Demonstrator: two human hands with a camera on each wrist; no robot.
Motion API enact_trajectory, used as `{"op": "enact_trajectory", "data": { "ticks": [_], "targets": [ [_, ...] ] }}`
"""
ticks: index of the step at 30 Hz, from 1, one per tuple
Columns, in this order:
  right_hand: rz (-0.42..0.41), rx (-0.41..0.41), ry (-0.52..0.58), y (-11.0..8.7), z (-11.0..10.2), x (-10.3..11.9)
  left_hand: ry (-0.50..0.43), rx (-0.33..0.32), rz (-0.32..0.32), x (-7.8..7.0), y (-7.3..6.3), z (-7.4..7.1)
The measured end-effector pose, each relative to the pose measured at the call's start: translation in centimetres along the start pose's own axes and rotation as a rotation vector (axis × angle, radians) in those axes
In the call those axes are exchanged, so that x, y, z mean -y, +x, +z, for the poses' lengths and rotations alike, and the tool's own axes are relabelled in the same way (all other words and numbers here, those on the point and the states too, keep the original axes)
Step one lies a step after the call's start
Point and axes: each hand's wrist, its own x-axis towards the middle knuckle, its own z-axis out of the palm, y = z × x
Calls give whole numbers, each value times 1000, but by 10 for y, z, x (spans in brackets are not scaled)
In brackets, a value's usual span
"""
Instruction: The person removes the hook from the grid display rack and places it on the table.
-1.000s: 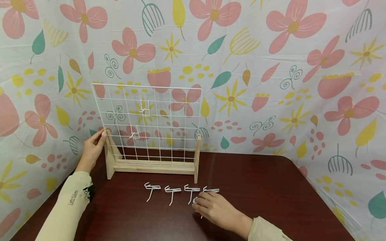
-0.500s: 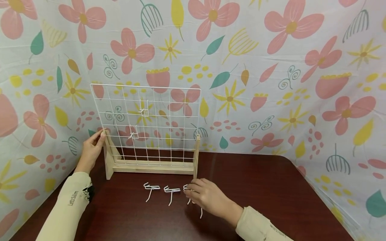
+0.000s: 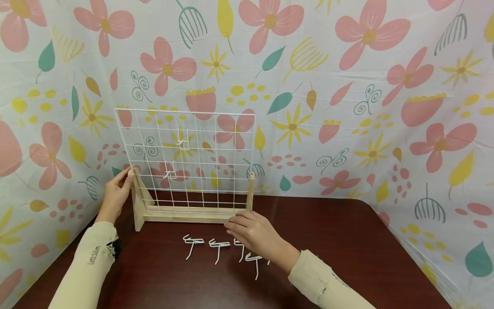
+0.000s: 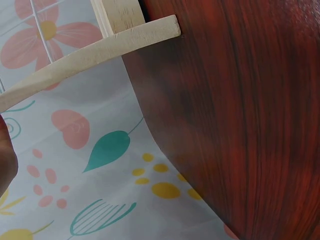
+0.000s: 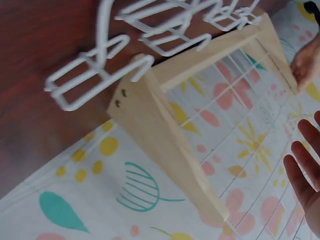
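Standing near the left side of the dark red tabletop (image 3: 328,249) is a wooden stand that holds up a white wire grid (image 3: 185,111). The left hand (image 3: 115,191) pinches the top of the left upright (image 3: 139,206) between thumb and fingers, its forearm passing over the table's left side.

The right hand (image 3: 256,231) hovers palm down before the right end of the base rail (image 3: 185,218), close to the right upright (image 3: 251,193). From the right wrist, its fingers (image 5: 299,180) reach out loosely, slightly apart, with nothing between them.

5 white hooks are on the table in front of the stand. 3 are in a row: a left hook (image 3: 193,240), a middle hook (image 3: 219,244) and a third that the right hand partly covers. 1 nearer hook (image 3: 254,259) lies just below that hand, and only a tip of the other shows beside the wrist. 2 more hang on the grid, an upper hook (image 3: 183,144) and a lower hook (image 3: 170,174).

A strip of tabletop runs between rail and row. To the right, the surface stretches well past the stand to a rounded corner; behind, its back edge meets the flowered cloth (image 3: 347,141).
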Motion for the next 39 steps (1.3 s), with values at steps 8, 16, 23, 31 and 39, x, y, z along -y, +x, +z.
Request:
{"op": "enact_trajectory", "data": {
  "ticks": [8, 16, 23, 31, 39],
  "targets": [
    [69, -42, 116, 24, 6, -4, -16, -16, -10, 2, 2, 2],
    [115, -79, 145, 46, 8, -10, -18, -11, -7, 2, 1, 3],
    [153, -113, 159, 67, 10, -12, 3, -10, -2, 4, 0, 1],
    [167, -152, 166, 89, 16, -16, -15, -13, 16, 6, -2, -1],
    [215, -187, 144, 107, 19, -19, -24, -8, 16, 6, -1, 0]
  ]
}}
